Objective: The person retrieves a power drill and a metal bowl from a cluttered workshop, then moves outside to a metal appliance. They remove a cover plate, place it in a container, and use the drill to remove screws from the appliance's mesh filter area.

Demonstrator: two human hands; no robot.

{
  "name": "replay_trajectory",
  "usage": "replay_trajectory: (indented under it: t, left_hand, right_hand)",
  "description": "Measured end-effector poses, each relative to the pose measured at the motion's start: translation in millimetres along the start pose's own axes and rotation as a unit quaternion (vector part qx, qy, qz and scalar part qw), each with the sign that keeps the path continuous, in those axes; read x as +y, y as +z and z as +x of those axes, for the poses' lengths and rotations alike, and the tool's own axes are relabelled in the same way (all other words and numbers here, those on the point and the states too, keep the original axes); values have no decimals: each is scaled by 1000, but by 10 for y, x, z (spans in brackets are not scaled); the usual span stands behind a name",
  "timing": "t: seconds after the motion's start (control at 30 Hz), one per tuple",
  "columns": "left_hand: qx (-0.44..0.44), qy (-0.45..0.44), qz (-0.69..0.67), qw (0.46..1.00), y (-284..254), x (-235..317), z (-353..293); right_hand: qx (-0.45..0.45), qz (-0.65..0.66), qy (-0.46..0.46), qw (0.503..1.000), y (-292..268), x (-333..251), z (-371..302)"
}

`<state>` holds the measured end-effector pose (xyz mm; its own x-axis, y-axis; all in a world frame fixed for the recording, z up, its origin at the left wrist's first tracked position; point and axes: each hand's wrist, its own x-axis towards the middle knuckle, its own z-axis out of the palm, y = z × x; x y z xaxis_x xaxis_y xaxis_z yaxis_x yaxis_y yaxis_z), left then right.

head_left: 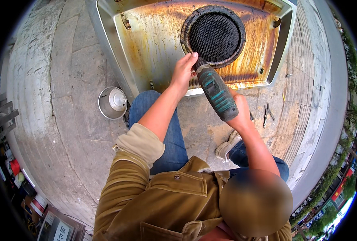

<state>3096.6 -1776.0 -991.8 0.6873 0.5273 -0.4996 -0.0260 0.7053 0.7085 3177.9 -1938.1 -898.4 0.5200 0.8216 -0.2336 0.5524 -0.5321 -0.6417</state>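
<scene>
My right hand (241,110) is wrapped round the handle of a dark cordless drill (216,92) with teal marks. The drill's front end points away from me, at the near rim of a round black mesh fan cover (214,36). My left hand (182,73) is closed beside the drill's nose, fingertips at the cover's rim; what they pinch is hidden. The cover sits in a metal range hood (154,44) whose inside is streaked with yellow and brown grease. The hood lies on the ground, its open inner side up.
A metal pot (113,103) with a lid-like piece inside stands left of my knee. Pliers (268,115) lie on the paving at the right, with a small yellow stick (283,96) beyond. Boxes and clutter (36,205) stand at the lower left.
</scene>
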Motion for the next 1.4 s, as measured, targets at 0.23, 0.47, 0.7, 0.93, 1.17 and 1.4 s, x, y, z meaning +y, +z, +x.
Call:
replay_trajectory:
  t: [0.23,0.47,0.7,0.93,1.17,1.4]
  left_hand:
    - [165,34,-100,981,-126,199,-147]
    - [193,108,-147,964,-308,389,-247]
    - [191,117,-156,962,-320,388,-245]
    - [192,113,-148,964,-317,340,-260]
    - [186,61,-97,976,-314,253,-255]
    - [144,-7,-31,989,-153,148,-177]
  right_hand:
    - [-62,-121,-26,990,-403,-376,319]
    - [-65,-66,-8,996,-392,-495,372]
    - [-54,-59,26,996,-270,-325,214]
    - [-8,26,29,999,13,7,-19]
    - [-4,45,18,999,53,129,-132]
    - [-9,-70,-101,992,-295,218,-441]
